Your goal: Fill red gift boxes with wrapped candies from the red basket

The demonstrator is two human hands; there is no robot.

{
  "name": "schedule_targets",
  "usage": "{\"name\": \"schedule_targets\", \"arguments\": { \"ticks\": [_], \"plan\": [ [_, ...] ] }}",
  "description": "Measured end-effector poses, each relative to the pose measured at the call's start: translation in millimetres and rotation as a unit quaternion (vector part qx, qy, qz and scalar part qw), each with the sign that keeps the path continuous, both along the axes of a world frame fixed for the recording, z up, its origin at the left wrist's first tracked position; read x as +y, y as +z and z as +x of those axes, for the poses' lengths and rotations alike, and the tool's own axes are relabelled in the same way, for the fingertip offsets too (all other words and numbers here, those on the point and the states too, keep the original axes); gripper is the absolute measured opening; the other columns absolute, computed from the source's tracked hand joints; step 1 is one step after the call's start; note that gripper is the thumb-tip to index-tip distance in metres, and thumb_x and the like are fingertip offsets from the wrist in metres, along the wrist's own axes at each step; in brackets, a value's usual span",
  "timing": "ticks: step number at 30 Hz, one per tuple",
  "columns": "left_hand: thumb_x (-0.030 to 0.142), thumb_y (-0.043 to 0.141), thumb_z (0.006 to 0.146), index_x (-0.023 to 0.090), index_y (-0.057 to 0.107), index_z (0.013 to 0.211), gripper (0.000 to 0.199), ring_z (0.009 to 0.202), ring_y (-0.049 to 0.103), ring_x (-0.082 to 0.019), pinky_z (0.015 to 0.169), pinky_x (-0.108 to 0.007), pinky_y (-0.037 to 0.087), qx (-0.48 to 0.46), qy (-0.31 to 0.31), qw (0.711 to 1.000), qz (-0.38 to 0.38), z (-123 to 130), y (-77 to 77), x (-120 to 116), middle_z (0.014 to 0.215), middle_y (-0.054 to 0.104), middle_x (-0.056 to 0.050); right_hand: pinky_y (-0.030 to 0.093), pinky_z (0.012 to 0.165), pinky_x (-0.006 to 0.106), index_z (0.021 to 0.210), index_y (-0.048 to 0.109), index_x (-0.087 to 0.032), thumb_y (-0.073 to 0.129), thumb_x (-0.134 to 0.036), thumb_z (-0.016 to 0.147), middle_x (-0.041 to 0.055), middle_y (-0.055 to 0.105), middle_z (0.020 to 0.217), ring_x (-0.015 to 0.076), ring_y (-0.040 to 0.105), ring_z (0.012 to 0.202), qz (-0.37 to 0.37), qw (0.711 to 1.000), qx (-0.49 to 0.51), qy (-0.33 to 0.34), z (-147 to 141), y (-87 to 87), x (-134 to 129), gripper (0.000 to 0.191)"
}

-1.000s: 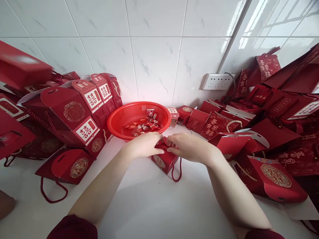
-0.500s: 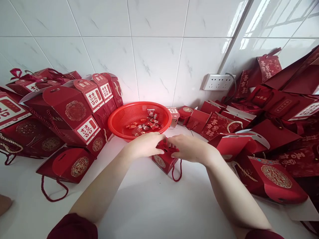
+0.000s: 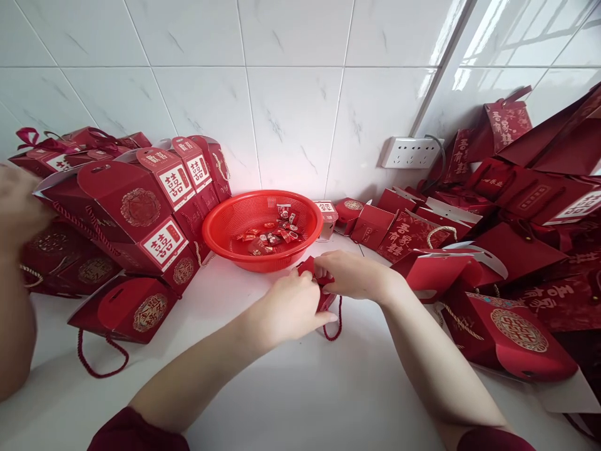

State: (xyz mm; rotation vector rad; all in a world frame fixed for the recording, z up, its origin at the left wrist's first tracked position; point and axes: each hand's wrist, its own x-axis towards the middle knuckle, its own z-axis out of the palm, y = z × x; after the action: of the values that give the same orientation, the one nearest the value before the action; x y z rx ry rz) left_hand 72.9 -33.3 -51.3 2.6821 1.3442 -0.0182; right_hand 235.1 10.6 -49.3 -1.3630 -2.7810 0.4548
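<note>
A small red gift box (image 3: pixel 325 300) with a dark red cord handle stands on the white table (image 3: pixel 300 388), mostly covered by the hands. My left hand (image 3: pixel 295 307) lies across its near left side, fingers curled at the box and thumb stretched out to the right. From the right, my right hand (image 3: pixel 350 274) has its fingers bent and closed on the box's top flap. Just behind is a red plastic basket (image 3: pixel 220 241) with small wrapped sweets (image 3: pixel 272 238) in it.
Stacked red boxes (image 3: pixel 141 210) fill the left side. More red boxes and bags (image 3: pixel 511 326) crowd the right. A socket strip (image 3: pixel 409 153) is on the tiled wall. Another person's blurred hand (image 3: pixel 21 207) reaches in at the far left.
My left hand has moved nearer and down over the box's front, while my right hand has stayed at its top. The other person's arm has come further in at the left.
</note>
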Motion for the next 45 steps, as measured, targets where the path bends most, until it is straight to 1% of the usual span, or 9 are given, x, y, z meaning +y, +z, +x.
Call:
{"name": "schedule_targets", "arguments": {
  "ticks": [6,11,14,20,27,32,40,42,45],
  "plan": [
    [0.037,0.060,0.091,0.015,0.060,0.127,0.043,0.124,0.053,-0.036,0.099,-0.051,0.050,-0.055,0.035,0.993,0.097,0.6,-33.3,-3.5,0.132,0.053,-0.020,0.031,0.055,0.027,0.078,0.057,-0.018,0.050,-0.009,0.085,0.0038,0.066,0.079,0.0154,0.057,0.068,0.016,1.000,-0.019,0.001,5.8,2.6,1.6,0.013],
    [0.043,0.066,0.086,0.030,0.047,0.142,0.061,0.129,0.052,-0.035,0.099,-0.050,0.053,-0.167,0.052,0.983,0.053,-23.4,-63.1,11.1,0.160,0.019,-0.013,0.038,0.060,0.026,0.091,0.063,-0.019,0.050,-0.013,0.089,0.0054,0.069,0.084,0.0176,0.061,0.072,0.003,0.999,0.004,-0.038,24.1,18.4,0.9,0.015],
    [0.039,0.066,0.086,0.034,0.048,0.141,0.059,0.135,0.047,-0.031,0.105,-0.042,0.051,-0.229,0.026,0.973,0.029,-37.6,-73.2,15.2,0.160,0.020,-0.006,0.044,0.068,0.026,0.106,0.063,-0.019,0.052,-0.017,0.090,0.0086,0.070,0.099,0.0207,0.065,0.085,0.011,0.996,0.047,-0.072,36.8,21.5,2.9,0.019],
    [0.031,0.071,0.083,0.033,0.051,0.140,0.061,0.142,0.037,-0.031,0.114,-0.044,0.041,-0.242,-0.026,0.969,-0.040,-62.6,-67.4,7.5,0.159,0.026,-0.006,0.048,0.078,0.030,0.120,0.060,-0.021,0.063,-0.032,0.086,0.0099,0.066,0.117,0.0231,0.064,0.100,-0.008,0.997,0.061,-0.053,37.4,8.7,13.0,0.036],
    [0.034,0.068,0.086,0.033,0.040,0.149,0.069,0.149,0.025,-0.033,0.117,-0.049,0.036,-0.226,-0.038,0.973,-0.024,-76.5,-70.0,-1.1,0.164,0.015,-0.008,0.046,0.065,0.026,0.109,0.064,-0.021,0.069,-0.043,0.079,0.0038,0.070,0.105,0.0190,0.065,0.087,-0.113,0.991,0.054,0.041,18.2,-4.7,31.2,0.037],
    [0.031,0.067,0.086,0.029,0.039,0.148,0.069,0.148,0.026,-0.033,0.114,-0.046,0.040,-0.250,-0.028,0.967,-0.041,-75.1,-75.9,-1.3,0.165,0.006,-0.009,0.046,0.060,0.024,0.107,0.060,-0.020,0.068,-0.044,0.078,0.0018,0.072,0.087,0.0164,0.067,0.077,-0.184,0.980,0.070,0.032,17.3,-4.1,29.5,0.039],
    [0.012,0.033,0.095,0.029,0.056,0.136,0.050,0.140,0.042,-0.022,0.116,-0.040,0.038,-0.309,-0.037,0.950,-0.026,-88.6,-71.3,6.8,0.152,0.041,-0.004,0.043,0.054,0.025,0.076,0.052,-0.020,0.062,-0.059,0.078,0.0002,0.066,0.059,0.0166,0.065,0.057,-0.199,0.979,0.014,-0.032,8.8,-4.3,24.5,0.041],
    [0.019,0.032,0.096,0.026,0.058,0.134,0.046,0.138,0.044,-0.024,0.115,-0.041,0.039,-0.312,-0.048,0.949,-0.014,-88.9,-68.7,5.3,0.148,0.046,-0.007,0.043,0.055,0.025,0.069,0.050,-0.020,0.059,-0.059,0.081,0.0004,0.065,0.057,0.0160,0.064,0.057,-0.211,0.977,0.013,-0.029,5.4,-6.0,24.4,0.041],
    [0.045,0.055,0.090,0.022,0.053,0.137,0.052,0.138,0.042,-0.031,0.114,-0.047,0.038,-0.278,-0.054,0.959,0.026,-81.8,-69.3,-1.7,0.152,0.041,-0.011,0.038,0.053,0.026,0.062,0.048,-0.020,0.056,-0.053,0.084,0.0013,0.063,0.054,0.0151,0.060,0.054,-0.162,0.987,-0.010,-0.013,-0.6,-6.9,20.8,0.041]
  ]
}}
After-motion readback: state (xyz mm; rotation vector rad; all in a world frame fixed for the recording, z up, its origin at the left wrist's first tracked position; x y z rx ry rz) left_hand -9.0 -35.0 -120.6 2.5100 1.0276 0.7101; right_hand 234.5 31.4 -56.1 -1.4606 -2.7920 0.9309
